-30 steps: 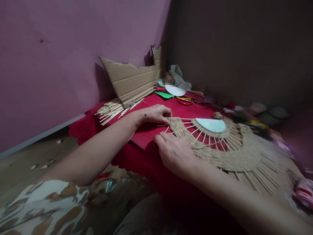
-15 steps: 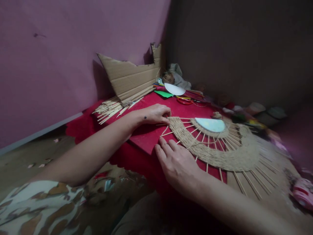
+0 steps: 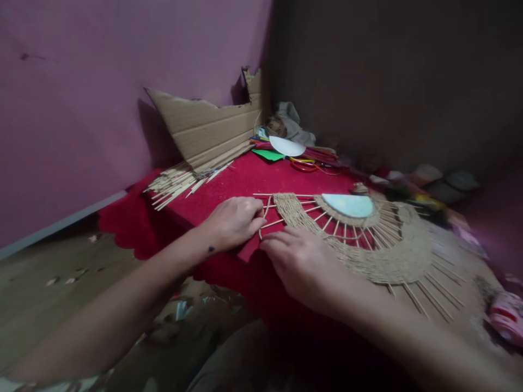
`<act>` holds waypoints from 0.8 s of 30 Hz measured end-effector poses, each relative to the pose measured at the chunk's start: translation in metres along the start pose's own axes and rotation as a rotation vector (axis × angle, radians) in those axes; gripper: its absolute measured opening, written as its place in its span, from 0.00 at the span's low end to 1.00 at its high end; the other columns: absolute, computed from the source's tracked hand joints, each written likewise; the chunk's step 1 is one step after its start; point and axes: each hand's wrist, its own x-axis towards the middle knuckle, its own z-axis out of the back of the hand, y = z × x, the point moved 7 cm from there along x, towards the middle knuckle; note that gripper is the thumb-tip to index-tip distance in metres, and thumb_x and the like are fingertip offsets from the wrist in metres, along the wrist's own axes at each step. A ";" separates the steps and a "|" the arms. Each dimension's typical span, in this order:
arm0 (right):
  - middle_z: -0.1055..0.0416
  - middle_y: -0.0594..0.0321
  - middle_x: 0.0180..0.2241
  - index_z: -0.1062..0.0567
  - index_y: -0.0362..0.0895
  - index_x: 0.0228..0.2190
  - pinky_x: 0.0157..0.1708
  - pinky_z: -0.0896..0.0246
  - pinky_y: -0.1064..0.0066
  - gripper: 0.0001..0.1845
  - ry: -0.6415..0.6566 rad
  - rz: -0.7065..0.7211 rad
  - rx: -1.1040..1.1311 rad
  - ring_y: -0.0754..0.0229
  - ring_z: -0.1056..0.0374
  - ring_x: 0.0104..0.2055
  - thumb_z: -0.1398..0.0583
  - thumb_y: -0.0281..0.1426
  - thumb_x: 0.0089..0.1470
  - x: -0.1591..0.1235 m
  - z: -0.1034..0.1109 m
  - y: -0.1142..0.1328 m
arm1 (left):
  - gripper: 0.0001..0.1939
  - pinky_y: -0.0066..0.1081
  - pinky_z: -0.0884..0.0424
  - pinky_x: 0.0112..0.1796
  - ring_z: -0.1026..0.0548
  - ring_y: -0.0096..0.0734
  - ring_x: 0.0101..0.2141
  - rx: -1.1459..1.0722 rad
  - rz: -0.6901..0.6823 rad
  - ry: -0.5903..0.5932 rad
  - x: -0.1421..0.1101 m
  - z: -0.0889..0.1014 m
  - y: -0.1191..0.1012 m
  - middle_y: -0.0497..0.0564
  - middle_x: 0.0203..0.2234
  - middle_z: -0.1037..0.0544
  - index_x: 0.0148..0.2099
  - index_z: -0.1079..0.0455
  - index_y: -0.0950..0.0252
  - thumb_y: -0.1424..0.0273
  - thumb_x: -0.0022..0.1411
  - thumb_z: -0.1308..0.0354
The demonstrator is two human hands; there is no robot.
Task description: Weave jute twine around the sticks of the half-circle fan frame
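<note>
A half-round woven piece [image 3: 384, 267] of tan twine on thin wooden sticks lies flat, with a pale blue half disc [image 3: 347, 204] at its centre. My left hand [image 3: 235, 222] is closed at the piece's left end, its fingers pinched around the tip of a thin wooden stick [image 3: 270, 206]. Beside it a loose strand of twine [image 3: 267, 208] crosses the sticks and runs down to my right fingertips. My right hand [image 3: 304, 264] is closed over the lower left sticks, seemingly with the twine at its fingertips. It covers part of the weave.
Behind stands a torn cardboard sheet [image 3: 216, 130], with a bundle of loose sticks [image 3: 174, 185] at its foot. Red-handled scissors [image 3: 304, 165], a white half disc [image 3: 287, 146] and a twine ball [image 3: 275, 128] lie at the back of the red cloth [image 3: 245, 177]. A pink object [image 3: 506, 318] sits at right.
My left hand has moved left and down from the woven edge to the stick tips, uncovering the top stick. My right hand has stayed nearby, its fingers now closer together. The view has shifted slightly.
</note>
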 end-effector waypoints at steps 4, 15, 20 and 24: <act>0.28 0.55 0.34 0.25 0.41 0.33 0.36 0.43 0.66 0.11 -0.025 -0.184 -0.085 0.56 0.35 0.37 0.48 0.23 0.55 0.015 0.009 -0.042 | 0.09 0.32 0.43 0.28 0.30 0.34 0.29 0.068 0.032 0.001 -0.001 -0.002 -0.003 0.53 0.27 0.25 0.31 0.32 0.64 0.68 0.58 0.52; 0.32 0.50 0.40 0.28 0.37 0.38 0.34 0.43 0.67 0.12 -0.027 -0.101 -0.235 0.54 0.38 0.41 0.51 0.22 0.60 0.029 -0.006 -0.050 | 0.11 0.35 0.39 0.34 0.28 0.40 0.35 0.105 0.061 0.015 -0.017 -0.002 0.000 0.55 0.34 0.23 0.36 0.30 0.63 0.68 0.60 0.53; 0.32 0.51 0.39 0.28 0.37 0.38 0.31 0.45 0.68 0.11 -0.020 -0.135 -0.258 0.53 0.37 0.40 0.50 0.23 0.60 0.031 -0.003 -0.053 | 0.11 0.38 0.38 0.37 0.30 0.38 0.31 0.139 0.049 -0.075 -0.031 -0.005 -0.009 0.54 0.31 0.24 0.35 0.31 0.63 0.67 0.61 0.54; 0.32 0.51 0.39 0.28 0.38 0.38 0.30 0.46 0.68 0.12 -0.029 -0.150 -0.262 0.54 0.37 0.40 0.51 0.23 0.60 0.033 -0.002 -0.055 | 0.11 0.37 0.38 0.34 0.31 0.38 0.28 0.154 0.077 -0.080 -0.030 -0.008 -0.016 0.53 0.27 0.24 0.32 0.32 0.63 0.69 0.60 0.54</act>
